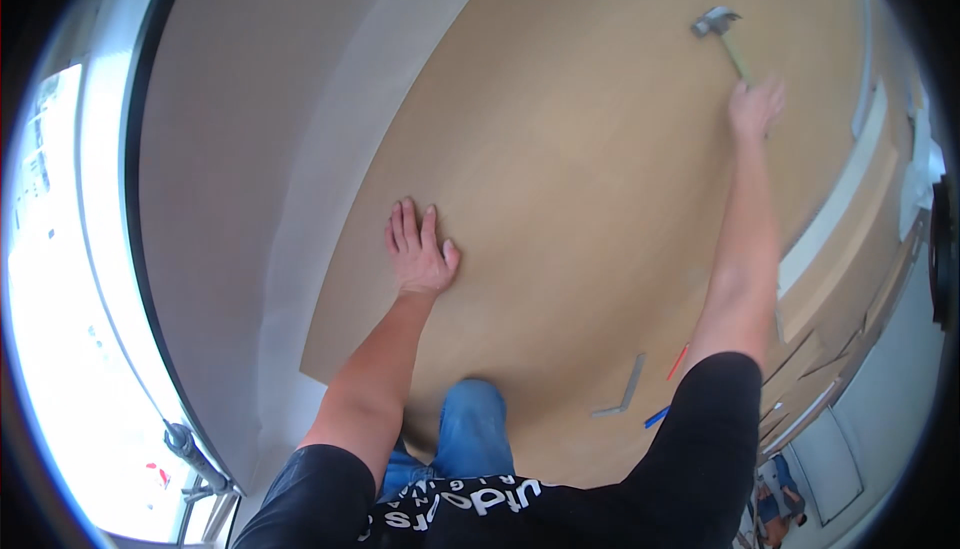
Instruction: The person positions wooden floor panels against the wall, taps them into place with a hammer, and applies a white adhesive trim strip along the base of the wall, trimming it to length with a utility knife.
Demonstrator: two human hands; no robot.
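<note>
A large tan board (pixel 560 199) spreads out beneath both arms. My left hand (pixel 420 254) lies flat on it near its left edge, fingers spread and nothing in them. Far to the right, my right hand (pixel 755 109) is wrapped round the handle of a claw hammer (pixel 718 22), whose metal head points away from me. The hand is slightly blurred; whether the hammer touches the board I cannot tell. A metal try square (pixel 632 384) lies on the board near my right upper arm, beside a red pencil-like stick (pixel 678 362) and a blue one (pixel 656 416).
My jeans-clad knee (pixel 473 419) is on or over the board's near part. A pale floor strip (pixel 310 199) runs along its left, with a bright glass door (pixel 70 299) beyond. Stacked panels (pixel 840 299) stand at the right. People (pixel 780 499) show at lower right.
</note>
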